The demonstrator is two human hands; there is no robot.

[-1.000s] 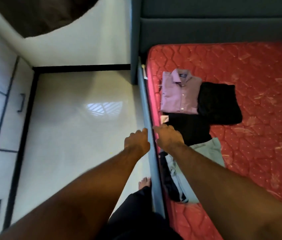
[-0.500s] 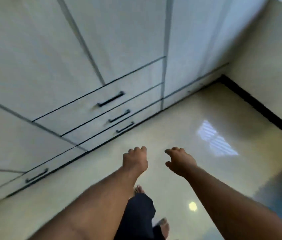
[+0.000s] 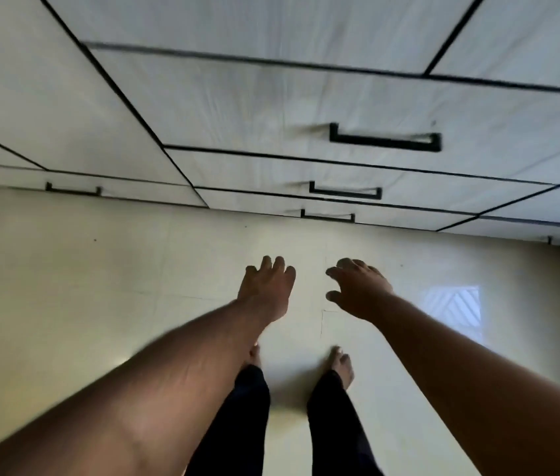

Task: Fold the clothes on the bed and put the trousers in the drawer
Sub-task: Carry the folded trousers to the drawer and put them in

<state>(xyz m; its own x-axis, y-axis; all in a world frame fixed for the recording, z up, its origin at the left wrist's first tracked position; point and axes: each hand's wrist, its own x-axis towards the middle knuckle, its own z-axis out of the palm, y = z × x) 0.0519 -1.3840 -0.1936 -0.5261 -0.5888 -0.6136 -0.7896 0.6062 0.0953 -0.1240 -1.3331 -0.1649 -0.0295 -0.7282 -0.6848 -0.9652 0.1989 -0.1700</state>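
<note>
**Empty hands reaching out before the closed drawers**

The person is standing barefoot on the pale glossy floor (image 3: 65, 304), facing a white wardrobe (image 3: 48, 80) whose lower section is filling the upper half of the view. Both arms are stretching forward over the floor. The left hand (image 3: 266, 290) is hanging palm-down with its fingers loosely bent and grasping nothing; the right hand (image 3: 357, 286), just beside it toward 3 o'clock, is spreading its fingers in a relaxed, released pose, also carrying nothing. The two hands are lying near each other but apart.

A stack of three drawers is sitting at 12 o'clock from the hands, all closed. The top drawer (image 3: 271, 108) is showing a black bar handle (image 3: 385, 139); the middle drawer (image 3: 254, 173) and the bottom drawer (image 3: 264, 202) are lying beneath it, each with a smaller black handle. Another low drawer front (image 3: 14, 176) is showing at 10 o'clock. Neither hand is touching any handle.

Two bare feet (image 3: 342, 365) and dark trouser legs (image 3: 333, 424) are showing at 6 o'clock. A bright window reflection (image 3: 453, 307) is lying on the floor at 3 o'clock. The clothes, trousers to be stored and bed are falling outside this view
</note>
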